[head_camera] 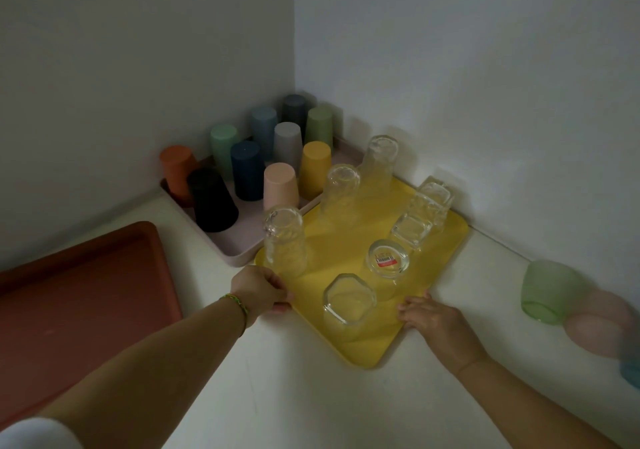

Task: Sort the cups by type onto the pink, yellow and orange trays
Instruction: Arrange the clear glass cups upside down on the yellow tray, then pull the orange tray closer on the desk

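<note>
While left hand point(263, 292) grips near-left edge of yellow tray point(346, 240) and right hand point(429, 313) clamps near-right edge — clear glasses point(285, 240) on it; orange tray point(79, 303) left, frosted cups point(543, 292) right; beyond — pink tray point(239, 253), coloured plastic cups point(280, 185) inverted.

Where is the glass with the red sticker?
The stickered glass stands upside down on the yellow tray, right of centre in the head view, between the octagonal glass in front and the square glass behind.
</note>
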